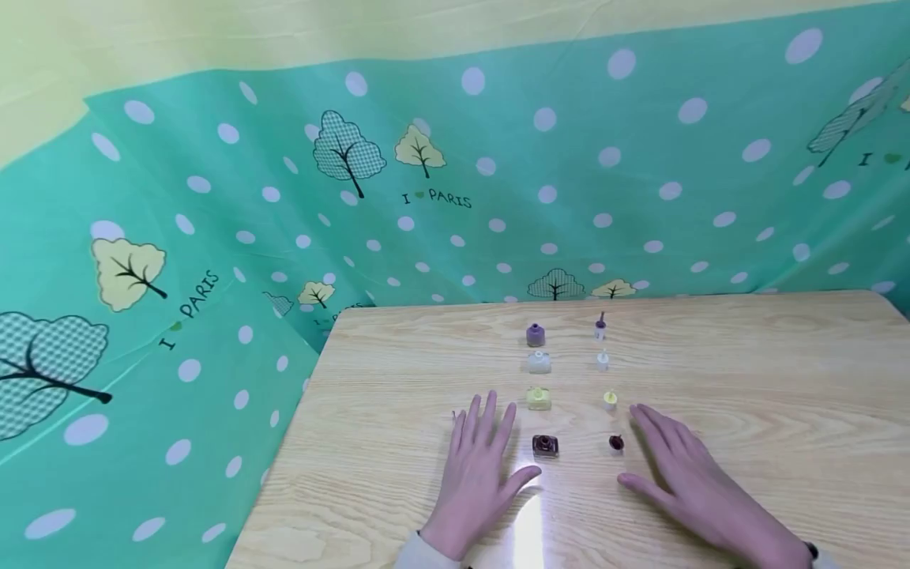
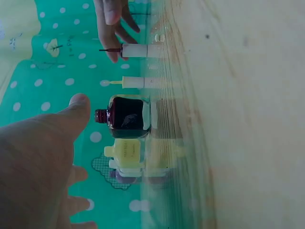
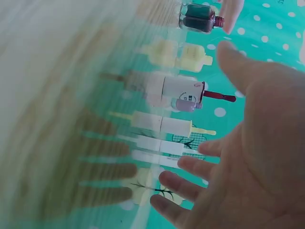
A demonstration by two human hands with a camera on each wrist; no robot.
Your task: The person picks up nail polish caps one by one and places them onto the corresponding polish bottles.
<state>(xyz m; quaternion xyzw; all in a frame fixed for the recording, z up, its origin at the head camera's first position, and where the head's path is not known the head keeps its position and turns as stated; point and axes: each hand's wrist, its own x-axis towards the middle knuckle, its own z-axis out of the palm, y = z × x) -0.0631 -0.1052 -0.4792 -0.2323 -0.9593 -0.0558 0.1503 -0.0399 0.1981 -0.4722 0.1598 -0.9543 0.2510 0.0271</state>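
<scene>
My left hand (image 1: 475, 474) has its fingers spread over the table, holding nothing, just left of an uncapped dark red nail polish bottle (image 1: 545, 446). Behind that bottle stand a yellow bottle (image 1: 539, 398), a whitish one (image 1: 539, 362) and a purple one (image 1: 535, 335), all open-necked. To the right, their white caps stand brush-up in a matching column: the dark red brush cap (image 3: 183, 89), the yellow brush cap (image 1: 610, 400), the white brush cap (image 1: 603, 361) and the purple brush cap (image 1: 600, 327). My right hand (image 1: 686, 482) is also empty, fingers extended, beside the dark red and yellow caps.
The wooden table (image 1: 384, 371) is glossy and reflects the bottles and caps. A green dotted cloth (image 1: 498, 182) with tree prints hangs behind it and along the left side.
</scene>
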